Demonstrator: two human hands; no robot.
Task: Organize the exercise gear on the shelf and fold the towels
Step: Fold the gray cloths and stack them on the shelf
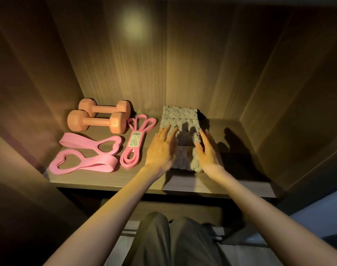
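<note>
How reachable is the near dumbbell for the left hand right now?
Likely yes. The left hand is open at the towel, holding nothing; the near dumbbell lies uncovered to its left, with only the labelled band between, low enough to reach over.

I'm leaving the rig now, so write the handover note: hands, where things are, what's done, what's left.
Hands: left hand open, fingers straight, at the towels' left edge; right hand open, at their right edge.
Things: towels folded and stacked, right of centre on the shelf; two dumbbells side by side, back left; two flat bands front left; bundled band between those and the towels.
Done: gear laid out; towels look folded.
Left: probably only squaring the stack.
</note>
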